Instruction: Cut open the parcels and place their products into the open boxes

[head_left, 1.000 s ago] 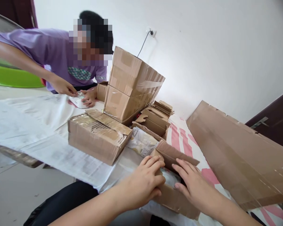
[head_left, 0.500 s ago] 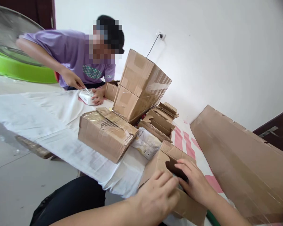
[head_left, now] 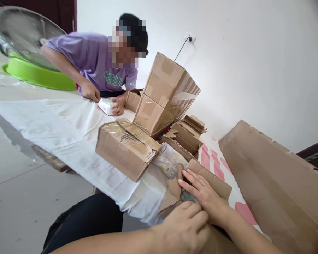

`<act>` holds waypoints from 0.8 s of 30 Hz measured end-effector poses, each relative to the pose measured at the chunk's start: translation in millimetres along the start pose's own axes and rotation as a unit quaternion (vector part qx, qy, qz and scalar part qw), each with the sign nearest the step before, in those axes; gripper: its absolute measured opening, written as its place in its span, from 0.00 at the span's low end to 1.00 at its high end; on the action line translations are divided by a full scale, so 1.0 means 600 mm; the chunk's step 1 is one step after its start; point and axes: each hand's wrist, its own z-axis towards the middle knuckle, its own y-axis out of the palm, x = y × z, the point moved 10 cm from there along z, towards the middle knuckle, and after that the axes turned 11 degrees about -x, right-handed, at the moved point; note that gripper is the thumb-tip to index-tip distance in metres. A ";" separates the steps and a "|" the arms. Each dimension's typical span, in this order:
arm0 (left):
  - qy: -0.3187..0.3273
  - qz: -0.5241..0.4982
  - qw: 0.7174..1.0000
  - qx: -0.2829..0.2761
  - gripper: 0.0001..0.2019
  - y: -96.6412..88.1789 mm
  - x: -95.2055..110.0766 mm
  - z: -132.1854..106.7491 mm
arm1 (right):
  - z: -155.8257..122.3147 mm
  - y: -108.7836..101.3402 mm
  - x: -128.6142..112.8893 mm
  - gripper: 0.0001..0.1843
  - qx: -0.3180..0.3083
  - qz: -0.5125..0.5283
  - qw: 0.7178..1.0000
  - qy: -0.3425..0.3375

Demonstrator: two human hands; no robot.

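Observation:
A cardboard box (head_left: pixel 170 197) lies opened in front of me, its flaps spread and one edge torn. My right hand (head_left: pixel 202 190) reaches over it, fingers stretched out, the fingertips against the torn flap. At the near side of the box, my left hand (head_left: pixel 187 224) is closed with its fingers curled. What those fingers hold, if anything, is hidden behind the knuckles. Between the hands a bluish, shiny item (head_left: pixel 187 196) shows inside the box, too covered to name. A printed plastic packet (head_left: pixel 171 160) lies just beyond the box.
A taped carton (head_left: pixel 122 151) sits left of the packet, with stacked tall cartons (head_left: pixel 163 95) behind. An open carton (head_left: pixel 184 139) stands farther back. Across the white cloth (head_left: pixel 69 130), a person (head_left: pixel 95 63) handles a white device (head_left: pixel 106 106). A large cardboard sheet (head_left: pixel 270 180) leans at right.
My right hand has moved from the box opening to its torn flap, pushing it away from me. My left hand stays closed at the near side. The view has shifted slightly.

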 end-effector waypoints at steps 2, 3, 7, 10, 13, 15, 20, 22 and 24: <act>-0.108 -0.045 0.993 -0.022 0.13 -0.008 -0.051 -0.004 | 0.015 0.002 -0.005 0.33 -0.011 0.011 1.000 -0.004; -0.160 -0.069 0.984 -0.040 0.24 -0.006 -0.077 -0.009 | 0.019 0.001 -0.006 0.34 -0.012 0.025 1.000 -0.002; -0.239 -0.153 0.948 -0.141 0.58 0.024 -0.132 -0.020 | 0.010 -0.001 -0.003 0.42 -0.009 0.076 0.997 0.018; -0.258 -0.187 0.926 -0.204 0.59 0.044 -0.144 -0.026 | -0.014 0.006 0.005 0.43 -0.043 0.099 0.992 0.060; -0.264 -0.196 0.919 -0.218 0.54 0.042 -0.147 -0.028 | -0.053 0.023 0.027 0.35 -0.143 0.087 0.974 0.153; -0.261 -0.194 0.920 -0.220 0.48 0.036 -0.147 -0.027 | -0.089 0.023 0.050 0.31 -0.200 0.052 0.951 0.229; -0.272 -0.168 0.919 -0.231 0.41 0.030 -0.154 -0.030 | -0.176 -0.001 0.100 0.46 -0.173 0.018 0.929 0.325; -0.276 -0.171 0.919 -0.226 0.41 0.030 -0.155 -0.031 | -0.203 0.017 0.107 0.46 -0.131 0.057 0.939 0.312; -0.284 -0.181 0.915 -0.221 0.42 0.032 -0.155 -0.032 | -0.224 0.055 0.110 0.41 -0.085 0.138 0.943 0.291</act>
